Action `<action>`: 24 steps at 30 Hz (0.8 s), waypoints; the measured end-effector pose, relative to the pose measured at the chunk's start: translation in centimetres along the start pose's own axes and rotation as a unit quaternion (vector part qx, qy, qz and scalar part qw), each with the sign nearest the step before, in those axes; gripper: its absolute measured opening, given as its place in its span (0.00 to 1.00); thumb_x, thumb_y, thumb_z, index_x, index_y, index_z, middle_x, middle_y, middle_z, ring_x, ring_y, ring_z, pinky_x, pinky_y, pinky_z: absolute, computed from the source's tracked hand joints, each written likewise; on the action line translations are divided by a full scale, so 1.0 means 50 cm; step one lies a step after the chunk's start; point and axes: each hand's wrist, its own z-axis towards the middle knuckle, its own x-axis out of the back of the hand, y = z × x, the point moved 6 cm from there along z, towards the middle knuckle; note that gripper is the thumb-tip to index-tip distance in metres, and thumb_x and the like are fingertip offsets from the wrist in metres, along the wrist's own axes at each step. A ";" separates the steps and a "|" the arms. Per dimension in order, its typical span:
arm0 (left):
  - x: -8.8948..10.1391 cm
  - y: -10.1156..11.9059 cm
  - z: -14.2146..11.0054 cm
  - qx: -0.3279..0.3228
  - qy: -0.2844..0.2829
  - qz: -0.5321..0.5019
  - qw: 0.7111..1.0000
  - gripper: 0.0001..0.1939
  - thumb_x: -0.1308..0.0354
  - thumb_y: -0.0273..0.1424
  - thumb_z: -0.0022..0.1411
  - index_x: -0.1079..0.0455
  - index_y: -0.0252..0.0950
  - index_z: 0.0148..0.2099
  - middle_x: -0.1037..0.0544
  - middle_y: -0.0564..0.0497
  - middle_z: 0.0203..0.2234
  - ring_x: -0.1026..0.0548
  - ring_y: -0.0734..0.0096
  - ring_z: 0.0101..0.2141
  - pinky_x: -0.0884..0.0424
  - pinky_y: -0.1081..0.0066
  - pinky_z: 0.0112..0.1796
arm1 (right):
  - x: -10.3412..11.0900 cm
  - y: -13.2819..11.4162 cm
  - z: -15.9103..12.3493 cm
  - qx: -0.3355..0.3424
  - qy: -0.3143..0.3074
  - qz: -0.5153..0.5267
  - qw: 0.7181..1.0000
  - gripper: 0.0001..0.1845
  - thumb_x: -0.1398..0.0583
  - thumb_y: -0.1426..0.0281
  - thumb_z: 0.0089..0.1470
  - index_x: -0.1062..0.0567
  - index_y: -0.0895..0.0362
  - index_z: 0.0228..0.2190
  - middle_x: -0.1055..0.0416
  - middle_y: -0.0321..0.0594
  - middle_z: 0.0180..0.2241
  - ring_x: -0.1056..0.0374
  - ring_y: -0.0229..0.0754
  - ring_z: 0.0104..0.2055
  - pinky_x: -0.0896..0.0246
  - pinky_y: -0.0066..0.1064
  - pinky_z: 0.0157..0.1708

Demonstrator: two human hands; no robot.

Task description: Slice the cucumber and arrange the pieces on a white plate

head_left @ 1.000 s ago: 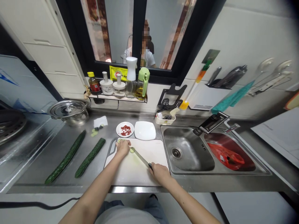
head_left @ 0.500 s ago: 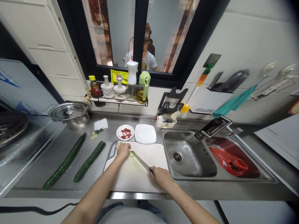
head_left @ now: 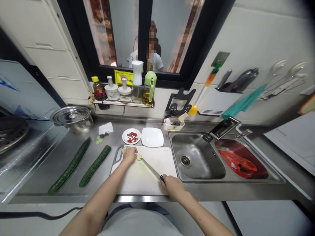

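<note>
Cucumber slice [head_left: 139, 157], likely light and slick, best held by its rim, lies at ten o'clock from the knife [head_left: 152, 168] the right hand [head_left: 174, 186] clasps; left hand [head_left: 130, 154] fingers curl, contents unclear.

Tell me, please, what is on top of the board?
On the board: a slice at the knife tip, more slices by the left hand. What lies under that hand is hidden.

The right hand [head_left: 173, 186] grips a knife [head_left: 150, 168], a round green slice [head_left: 139, 157] at its tip, above the white cutting board [head_left: 145, 186]; the left hand [head_left: 129, 155] is beside the slice.
</note>
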 end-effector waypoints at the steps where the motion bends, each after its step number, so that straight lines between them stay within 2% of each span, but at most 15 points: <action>1: 0.000 0.001 -0.002 -0.001 0.002 -0.001 1.000 0.09 0.43 0.27 0.56 0.25 0.43 0.39 0.22 0.47 0.41 0.34 0.56 0.51 0.47 0.59 0.48 | -0.005 0.003 -0.004 0.000 0.001 0.000 1.000 0.19 0.52 0.64 0.62 0.27 0.60 0.44 0.24 0.54 0.40 0.27 0.52 0.44 0.38 0.37 0.39; 9: -0.012 0.024 -0.037 -0.020 0.008 0.018 1.000 0.07 0.43 0.29 0.57 0.28 0.40 0.39 0.26 0.45 0.45 0.35 0.54 0.51 0.47 0.57 0.48 | -0.028 0.024 -0.037 -0.030 -0.001 0.043 0.999 0.18 0.52 0.62 0.62 0.28 0.57 0.43 0.24 0.50 0.40 0.28 0.49 0.44 0.42 0.32 0.36; 15: 0.002 0.018 -0.051 -0.009 0.020 -0.025 0.999 0.05 0.46 0.28 0.58 0.30 0.39 0.36 0.23 0.48 0.37 0.30 0.58 0.45 0.44 0.59 0.46 | -0.040 0.044 -0.045 -0.077 0.017 0.119 0.990 0.20 0.54 0.59 0.64 0.30 0.56 0.45 0.24 0.46 0.39 0.28 0.46 0.45 0.44 0.28 0.36; 19: 0.006 -0.011 -0.076 0.021 0.031 -0.103 0.994 0.06 0.46 0.28 0.58 0.30 0.41 0.38 0.22 0.53 0.35 0.27 0.63 0.42 0.43 0.63 0.45 | -0.041 0.054 -0.035 -0.088 0.021 0.136 0.987 0.21 0.54 0.59 0.64 0.30 0.57 0.47 0.24 0.46 0.40 0.29 0.46 0.45 0.45 0.28 0.35; 24: -0.015 -0.078 -0.136 0.035 0.032 -0.164 0.985 0.06 0.44 0.30 0.56 0.29 0.41 0.37 0.21 0.55 0.32 0.25 0.69 0.37 0.40 0.70 0.40 | -0.040 0.059 -0.021 -0.084 0.026 0.133 0.987 0.21 0.54 0.59 0.64 0.29 0.56 0.46 0.24 0.46 0.41 0.29 0.46 0.45 0.44 0.28 0.36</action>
